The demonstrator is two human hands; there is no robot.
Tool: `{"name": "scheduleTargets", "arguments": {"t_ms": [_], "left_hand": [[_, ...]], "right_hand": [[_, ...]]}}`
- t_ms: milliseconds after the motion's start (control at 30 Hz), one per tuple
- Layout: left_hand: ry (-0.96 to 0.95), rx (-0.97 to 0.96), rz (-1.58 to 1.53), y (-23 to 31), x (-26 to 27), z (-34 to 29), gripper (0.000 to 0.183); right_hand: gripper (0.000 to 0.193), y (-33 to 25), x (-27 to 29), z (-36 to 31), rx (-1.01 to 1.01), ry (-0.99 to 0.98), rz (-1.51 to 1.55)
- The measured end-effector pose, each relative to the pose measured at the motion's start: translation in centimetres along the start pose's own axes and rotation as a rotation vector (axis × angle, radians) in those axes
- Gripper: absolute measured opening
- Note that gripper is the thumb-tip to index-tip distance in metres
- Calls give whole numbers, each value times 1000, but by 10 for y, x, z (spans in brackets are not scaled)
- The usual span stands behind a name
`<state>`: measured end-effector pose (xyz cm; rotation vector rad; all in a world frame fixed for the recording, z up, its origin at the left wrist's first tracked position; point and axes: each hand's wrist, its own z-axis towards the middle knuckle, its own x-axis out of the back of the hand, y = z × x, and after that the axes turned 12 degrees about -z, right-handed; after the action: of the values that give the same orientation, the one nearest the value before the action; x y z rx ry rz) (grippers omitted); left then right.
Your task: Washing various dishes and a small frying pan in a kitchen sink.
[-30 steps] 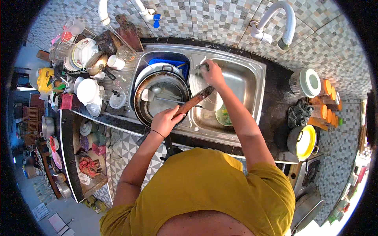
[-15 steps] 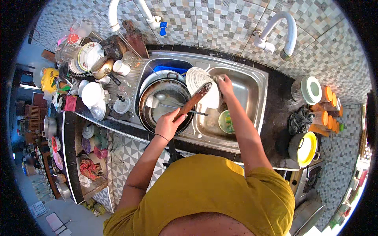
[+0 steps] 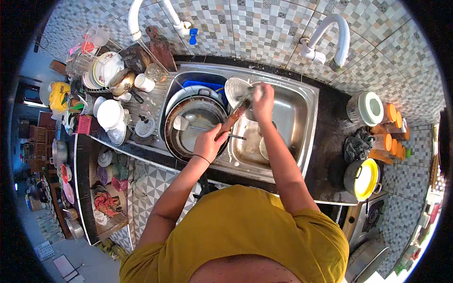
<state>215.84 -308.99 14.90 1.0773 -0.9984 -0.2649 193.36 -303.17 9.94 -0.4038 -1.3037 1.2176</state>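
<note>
Over the double-basin steel sink (image 3: 290, 123), our left fingers (image 3: 212, 134) clamp a brown wooden handle (image 3: 235, 119), our right fingers (image 3: 266, 90) a blurred grey pad (image 3: 257, 93). We see mosaic-patterned tiles (image 3: 264, 28) behind the black bench (image 3: 328, 155).

We have the pan (image 3: 191, 140) over the left basin (image 3: 175, 86), plates (image 3: 108, 66) left of it, jars (image 3: 394, 112) on the bench (image 3: 325, 158) to the right, taps (image 3: 344, 37) behind the sink (image 3: 312, 127).

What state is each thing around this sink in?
Wooden handle, held in left hand
Right hand, blurred, grip unclear
Pan, stained, spoons lying inside
Plates, standing on edge
Cutting board, leaning upright
Jars, orange lids on
Pot, yellow-rimmed cover on top
Bag, crumpled
Right faucet, no water visible
</note>
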Motion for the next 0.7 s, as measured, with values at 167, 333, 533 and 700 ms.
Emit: {"name": "scheduleTargets", "arguments": {"t_ms": [167,333,533,700], "left_hand": [[56,84,-70,-18,-4,1,39],[6,96,-110,0,7,-1,36],[29,90,-164,-3,8,-13,41],[176,95,-185,-18,11,6,39]], "right_hand": [[31,-25,-10,-26,100,50,-6],[31,24,-13,-17,-50,101,139],[33,54,-22,12,-404,-223,52],[24,-22,5,-25,217,-23,24]]}}
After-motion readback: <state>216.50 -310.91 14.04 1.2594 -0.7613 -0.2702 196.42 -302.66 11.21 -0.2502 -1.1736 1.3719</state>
